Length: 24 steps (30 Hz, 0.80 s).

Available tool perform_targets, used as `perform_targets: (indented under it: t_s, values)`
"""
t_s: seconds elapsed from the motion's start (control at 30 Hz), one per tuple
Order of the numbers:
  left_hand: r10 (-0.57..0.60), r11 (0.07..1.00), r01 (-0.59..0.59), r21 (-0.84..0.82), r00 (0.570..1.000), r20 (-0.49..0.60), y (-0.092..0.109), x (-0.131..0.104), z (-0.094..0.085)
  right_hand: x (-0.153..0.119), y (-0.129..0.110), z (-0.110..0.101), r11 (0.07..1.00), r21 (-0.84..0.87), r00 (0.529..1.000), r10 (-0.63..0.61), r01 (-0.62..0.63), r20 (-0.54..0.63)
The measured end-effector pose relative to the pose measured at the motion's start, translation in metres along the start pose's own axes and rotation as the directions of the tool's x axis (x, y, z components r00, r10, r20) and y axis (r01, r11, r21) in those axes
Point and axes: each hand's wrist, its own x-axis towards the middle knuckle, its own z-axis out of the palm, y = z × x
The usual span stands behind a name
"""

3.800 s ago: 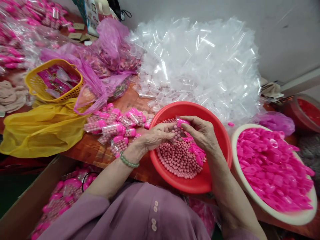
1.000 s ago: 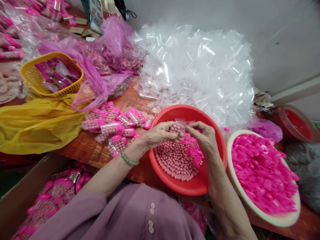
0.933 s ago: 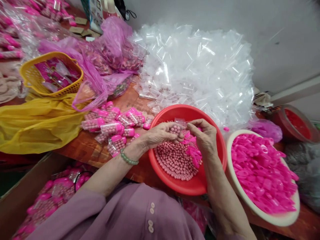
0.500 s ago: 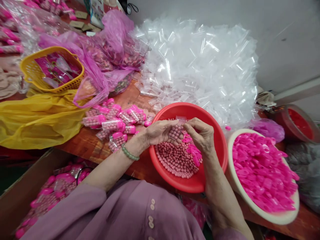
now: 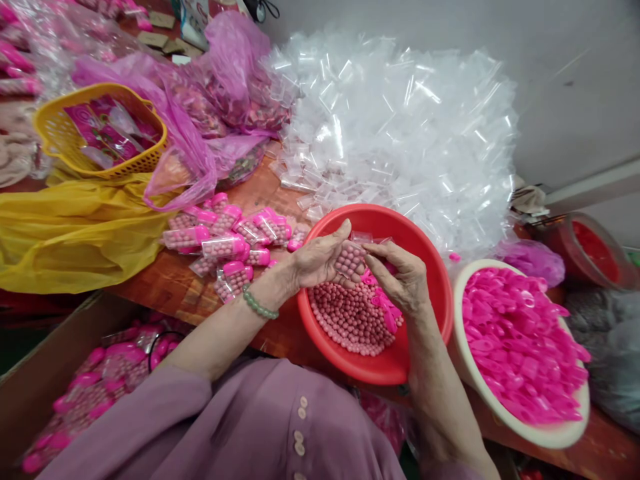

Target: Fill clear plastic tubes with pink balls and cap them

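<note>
My left hand, palm up with the thumb raised, holds a clear packet of pink beads over the red basin. My right hand has its fingers pinched at the packet's right edge; a bit of pink shows behind them. Below both hands, pink beads fill the basin's left part, with several bright pink caps lying on them. Clear empty tubes lie partly hidden behind my fingers. Left of the basin, filled packets with pink caps are heaped on the wooden table.
A large pile of clear sleeves stands behind the basin. At the right is a cream tub of pink caps. A yellow basket, yellow bag and purple bags lie left. A box of capped packets sits lower left.
My left thumb has lifted off the packet, which now lies more openly on the fingers. My right fingers have straightened a little toward its edge. The view has shifted slightly.
</note>
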Motion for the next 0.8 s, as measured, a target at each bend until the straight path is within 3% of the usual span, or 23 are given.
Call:
perform_targets:
  t_s: [0.23,0.47,0.63,0.7,0.8]
  values:
    - [-0.017,1.0,0.017,0.013,0.999,-0.04,0.001,0.0,0.004,-0.001,-0.004,0.0,0.991,0.038,0.992,0.126,-0.125,-0.015]
    - [-0.018,0.999,0.023,0.045,0.994,-0.108,-0.002,0.003,0.002,0.001,-0.002,-0.006,0.993,0.017,0.987,0.117,-0.12,0.11]
    - [0.011,0.999,-0.007,0.042,0.996,-0.091,-0.004,0.004,-0.002,0.002,-0.004,-0.003,0.963,0.139,0.971,0.218,-0.229,0.095]
    - [0.028,0.999,-0.027,0.019,0.998,-0.058,-0.004,0.004,-0.002,0.003,-0.001,-0.001,0.914,0.242,0.945,0.326,-0.325,0.035]
    - [0.029,0.999,-0.03,-0.016,0.997,-0.065,-0.002,0.003,-0.001,0.005,0.008,-0.001,0.784,0.444,0.853,0.516,-0.433,-0.08]
